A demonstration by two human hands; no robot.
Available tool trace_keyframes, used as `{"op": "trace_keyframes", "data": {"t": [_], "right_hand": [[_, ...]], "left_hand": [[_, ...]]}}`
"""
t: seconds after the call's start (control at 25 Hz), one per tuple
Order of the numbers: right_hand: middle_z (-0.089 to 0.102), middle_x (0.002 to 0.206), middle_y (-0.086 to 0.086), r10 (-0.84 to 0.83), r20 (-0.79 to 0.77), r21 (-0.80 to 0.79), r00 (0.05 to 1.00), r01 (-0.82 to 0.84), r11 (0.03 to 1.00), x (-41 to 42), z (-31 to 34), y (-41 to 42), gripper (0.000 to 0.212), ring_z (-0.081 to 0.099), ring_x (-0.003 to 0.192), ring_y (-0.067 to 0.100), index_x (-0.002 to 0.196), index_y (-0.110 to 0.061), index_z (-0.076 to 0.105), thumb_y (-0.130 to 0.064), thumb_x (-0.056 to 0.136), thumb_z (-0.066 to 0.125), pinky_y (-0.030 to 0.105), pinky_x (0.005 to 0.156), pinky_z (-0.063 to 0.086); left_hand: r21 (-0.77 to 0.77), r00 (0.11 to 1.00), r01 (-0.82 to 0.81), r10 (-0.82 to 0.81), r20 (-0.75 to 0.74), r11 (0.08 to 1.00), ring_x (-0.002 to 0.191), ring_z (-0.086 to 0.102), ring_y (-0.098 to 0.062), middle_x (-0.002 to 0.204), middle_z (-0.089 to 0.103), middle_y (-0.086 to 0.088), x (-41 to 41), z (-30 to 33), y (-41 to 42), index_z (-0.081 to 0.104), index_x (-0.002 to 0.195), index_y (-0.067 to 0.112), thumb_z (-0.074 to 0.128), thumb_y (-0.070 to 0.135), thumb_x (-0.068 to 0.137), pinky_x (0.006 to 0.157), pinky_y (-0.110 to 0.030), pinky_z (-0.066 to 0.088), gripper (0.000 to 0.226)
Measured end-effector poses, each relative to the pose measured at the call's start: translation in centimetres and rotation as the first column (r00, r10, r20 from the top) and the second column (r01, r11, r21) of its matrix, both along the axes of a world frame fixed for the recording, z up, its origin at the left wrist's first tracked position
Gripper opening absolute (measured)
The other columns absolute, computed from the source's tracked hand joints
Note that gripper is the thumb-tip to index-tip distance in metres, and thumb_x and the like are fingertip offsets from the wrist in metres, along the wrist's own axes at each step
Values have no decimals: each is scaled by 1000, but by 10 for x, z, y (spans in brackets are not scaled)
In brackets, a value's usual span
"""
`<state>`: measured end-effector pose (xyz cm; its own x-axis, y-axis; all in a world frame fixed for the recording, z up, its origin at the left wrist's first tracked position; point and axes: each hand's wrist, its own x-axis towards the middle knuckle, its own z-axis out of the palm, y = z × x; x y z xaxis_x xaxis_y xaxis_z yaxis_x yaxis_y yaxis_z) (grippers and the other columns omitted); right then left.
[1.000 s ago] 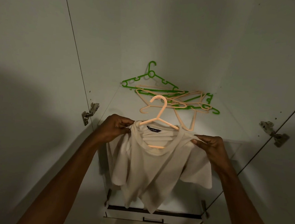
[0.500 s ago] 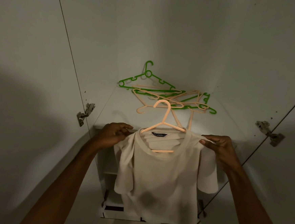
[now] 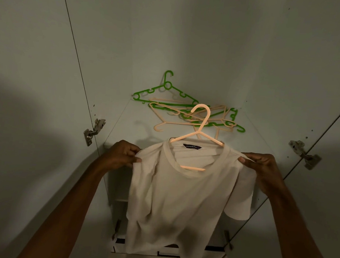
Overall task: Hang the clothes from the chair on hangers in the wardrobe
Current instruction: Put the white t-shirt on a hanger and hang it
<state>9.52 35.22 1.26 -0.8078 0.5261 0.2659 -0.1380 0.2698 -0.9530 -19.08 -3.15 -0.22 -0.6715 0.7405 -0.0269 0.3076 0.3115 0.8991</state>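
We hold the shirt [image 3: 171, 200] up on a peach hanger [image 3: 200, 129] in front of the wardrobe shelf [image 3: 128, 129].

Our left hand [image 3: 122, 155] pinches the shirt's left shoulder; our right hand [image 3: 263, 166] pinches its right shoulder; the hanger's bar shows through the collar, its hook upright above the shirt; beyond the shirt, on the shelf, lies a pile of hangers [image 3: 187, 109], green and peach; below the shirt, a drawer [image 3: 212, 256] stands open.
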Motion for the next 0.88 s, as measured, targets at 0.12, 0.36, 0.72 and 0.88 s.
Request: {"op": "trace_keyframes", "data": {"t": [0.12,0.36,0.72,0.88], "right_hand": [[76,107,18,22,-4,-41,1000,-22,999,5,4,1,20,73,100,38,102,-11,81,-13,83,76,48,93,56],[76,105,21,10,-37,-90,999,-13,996,-4,1,-5,22,72,98,41,102,-6,80,-10,80,75,45,89,56],[77,102,17,37,-38,-68,999,-40,997,-9,-1,-8,22,74,93,32,108,5,74,3,86,69,29,78,59],[75,105,22,33,-30,-123,999,-36,992,-2,-5,1,26,73,96,38,105,1,77,-8,80,72,33,79,60]], "left_hand": [[22,1000,-1,0,13,1000,102,73,-20,108,77,-2,-10,10,-7,71,113,15,69,3,92,80,-33,61,25],[-204,941,-59,-14,-339,977,85,66,-3,98,75,9,-2,9,4,71,103,26,60,4,97,91,-36,58,26],[15,955,192,-183,-232,981,96,75,-12,100,79,4,19,26,12,78,105,16,87,10,77,90,-26,58,30],[87,990,139,-138,-25,986,101,74,-19,105,79,-2,5,21,0,80,104,14,84,13,77,95,-33,57,28]]}}
